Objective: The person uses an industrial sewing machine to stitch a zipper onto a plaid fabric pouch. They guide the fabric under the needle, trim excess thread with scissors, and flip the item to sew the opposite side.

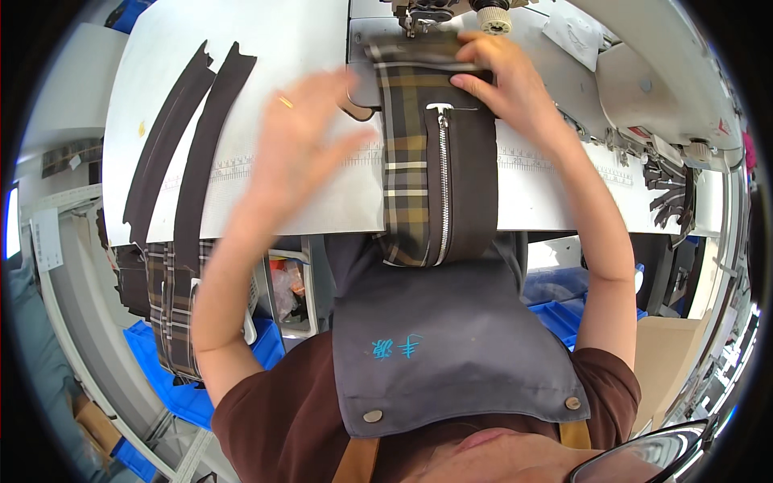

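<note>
A plaid and dark brown fabric piece with a vertical silver zipper lies on the white sewing table, its lower end over the front edge. Its blurred top end is under or just before the sewing machine's needle area. My right hand holds that upper end at its right side, thumb and fingers closed on it. My left hand is blurred by motion, left of the piece, fingers apart and holding nothing I can see. A small dark curved object, too unclear to name, lies between them.
Two long dark strips lie at the left. Plaid pieces hang below over blue bins. Dark scraps sit at the table's right end. A crate stands under the table; a cardboard box is at the lower right.
</note>
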A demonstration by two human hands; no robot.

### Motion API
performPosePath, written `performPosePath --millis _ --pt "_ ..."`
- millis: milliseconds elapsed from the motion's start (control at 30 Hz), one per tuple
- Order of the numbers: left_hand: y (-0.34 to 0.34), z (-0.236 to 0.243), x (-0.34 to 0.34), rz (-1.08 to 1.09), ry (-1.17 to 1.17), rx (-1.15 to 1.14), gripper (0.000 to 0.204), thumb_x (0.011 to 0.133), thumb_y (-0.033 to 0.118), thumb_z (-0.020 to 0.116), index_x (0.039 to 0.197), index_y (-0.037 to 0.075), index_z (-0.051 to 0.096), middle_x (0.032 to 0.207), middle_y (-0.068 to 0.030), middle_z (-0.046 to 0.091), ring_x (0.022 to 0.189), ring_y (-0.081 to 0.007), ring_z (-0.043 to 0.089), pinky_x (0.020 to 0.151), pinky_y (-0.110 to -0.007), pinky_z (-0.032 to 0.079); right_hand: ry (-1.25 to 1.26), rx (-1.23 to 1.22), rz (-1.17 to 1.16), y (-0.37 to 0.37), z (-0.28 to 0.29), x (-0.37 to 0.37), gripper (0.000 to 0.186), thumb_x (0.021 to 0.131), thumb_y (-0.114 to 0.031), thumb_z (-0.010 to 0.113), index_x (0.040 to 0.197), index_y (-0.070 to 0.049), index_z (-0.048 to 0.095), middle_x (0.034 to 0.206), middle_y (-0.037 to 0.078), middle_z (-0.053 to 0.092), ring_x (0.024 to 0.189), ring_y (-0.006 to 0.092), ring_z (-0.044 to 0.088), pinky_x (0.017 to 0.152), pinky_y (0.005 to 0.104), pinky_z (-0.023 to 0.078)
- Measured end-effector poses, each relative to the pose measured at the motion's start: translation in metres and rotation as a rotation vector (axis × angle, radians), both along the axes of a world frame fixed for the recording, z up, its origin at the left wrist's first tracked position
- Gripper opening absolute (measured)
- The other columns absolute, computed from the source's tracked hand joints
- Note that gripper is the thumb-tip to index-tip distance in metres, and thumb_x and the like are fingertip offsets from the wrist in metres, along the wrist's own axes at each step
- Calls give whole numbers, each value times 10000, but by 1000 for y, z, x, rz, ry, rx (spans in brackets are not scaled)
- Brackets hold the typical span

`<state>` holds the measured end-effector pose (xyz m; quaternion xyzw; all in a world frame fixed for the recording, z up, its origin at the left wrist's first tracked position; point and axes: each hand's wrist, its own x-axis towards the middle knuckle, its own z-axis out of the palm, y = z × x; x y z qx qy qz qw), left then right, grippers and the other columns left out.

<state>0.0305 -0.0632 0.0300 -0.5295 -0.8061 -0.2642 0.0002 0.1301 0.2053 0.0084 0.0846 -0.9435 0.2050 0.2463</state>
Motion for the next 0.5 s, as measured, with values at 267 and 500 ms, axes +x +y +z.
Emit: performPosePath --millis 267,500 --pt "22 -23 73 123 -536 551 923 700 187 777 1422 -31 244 1468 -237 260 1345 -378 294 1069 -424 273 -123 -712 145 -51 29 83 132 812 -91 627 908 -7 589 1045 153 655 950 301 628 825 353 498" --pt "0 -15 84 -157 209 445 181 741 103 616 912 161 637 896 29 617 885 -175 609 1129 -501 99 287 -10 533 -75 21 120 38 753 -85 622 757 -78 584 1037 107 680 1038 283 628 964 391 430"
